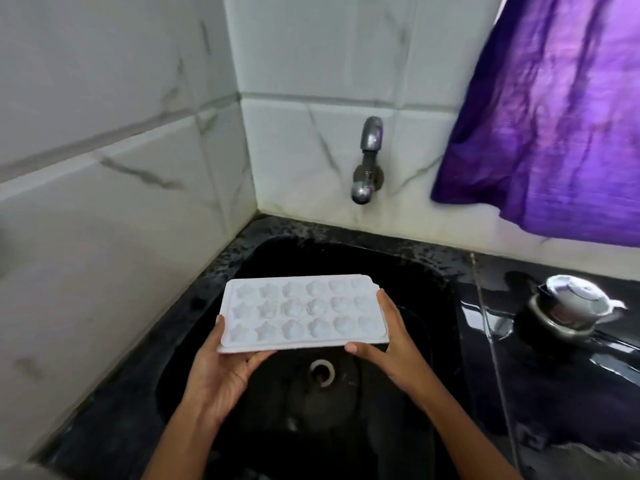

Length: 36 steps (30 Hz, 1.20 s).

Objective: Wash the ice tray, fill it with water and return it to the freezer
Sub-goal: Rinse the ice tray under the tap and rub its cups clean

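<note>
Right now I have the white ice tray (304,313) held level above the black sink (436,289), roughly over the basin's middle, with the drain (322,372) showing just below its near edge. My left hand (221,375) grips the tray's near-left corner: the thumb (220,329) presses on the rim from above and the fingers curl under the edge, so that hand is closed on the tray. My right hand (391,344) holds the right end, with the thumb against the near edge and the fingers running up along the right side; it too is clamped on the tray. The tray shows three rows of moulded cells facing up, some star-shaped on the left and rounder ones toward the right. I cannot tell whether any of them hold water.

Straight ahead, a metal tap (367,161) sticks out of the white marble-patterned tiled wall (114,157), well above and behind the tray; I see no stream from it. A purple cloth (554,116) hangs at the upper right, its lower hem just above the black counter (554,386). On that counter, to the right of the sink, sits a round metal object (571,306) with a shiny domed top, apart from the tray and both hands
</note>
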### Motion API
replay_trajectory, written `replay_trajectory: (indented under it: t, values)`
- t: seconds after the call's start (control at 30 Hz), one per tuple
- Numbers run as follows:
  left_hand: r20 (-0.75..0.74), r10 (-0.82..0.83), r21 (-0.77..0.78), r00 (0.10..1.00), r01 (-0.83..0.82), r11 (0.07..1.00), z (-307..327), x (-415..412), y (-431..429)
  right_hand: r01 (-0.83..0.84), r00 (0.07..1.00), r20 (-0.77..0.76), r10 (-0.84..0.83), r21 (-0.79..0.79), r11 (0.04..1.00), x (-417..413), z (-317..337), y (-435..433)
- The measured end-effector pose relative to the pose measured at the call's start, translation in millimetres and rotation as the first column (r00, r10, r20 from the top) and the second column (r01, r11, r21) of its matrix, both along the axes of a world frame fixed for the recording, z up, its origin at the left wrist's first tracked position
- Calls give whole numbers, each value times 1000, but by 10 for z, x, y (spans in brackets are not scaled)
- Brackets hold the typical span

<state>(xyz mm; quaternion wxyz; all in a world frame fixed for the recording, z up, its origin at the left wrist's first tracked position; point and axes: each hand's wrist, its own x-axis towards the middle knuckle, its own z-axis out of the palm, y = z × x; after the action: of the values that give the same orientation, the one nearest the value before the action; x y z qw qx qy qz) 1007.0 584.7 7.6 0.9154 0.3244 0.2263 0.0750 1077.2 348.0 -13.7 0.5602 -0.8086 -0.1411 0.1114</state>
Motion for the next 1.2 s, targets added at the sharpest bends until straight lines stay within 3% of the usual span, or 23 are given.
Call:
replay_trajectory:
  t: [0.17,0.3,0.37,0.53,0.63,0.73,1.2]
  values:
    - [-21,-60,-39,998,59,997,-81,443,-29,62,998,22,-60,-143,988,228,49,-118]
    - [-29,-94,10,995,94,996,-111,709,-38,311,950,90,-298,-239,920,668,208,-127]
    - [-34,-112,34,993,113,993,-98,807,-53,377,923,193,-333,-283,882,941,373,-42]
    - [-43,-177,37,983,179,983,-84,977,-96,318,904,408,-126,-445,838,1521,827,358]
    - [-48,-212,25,976,213,977,-77,1054,-143,369,850,528,8,-606,705,1832,934,534]
    - [-56,-221,18,974,222,975,-85,1123,-174,372,848,522,92,-710,598,2125,902,586]
    - [-86,-229,-50,970,226,973,-281,1318,-177,441,728,603,327,-776,452,2375,843,580]
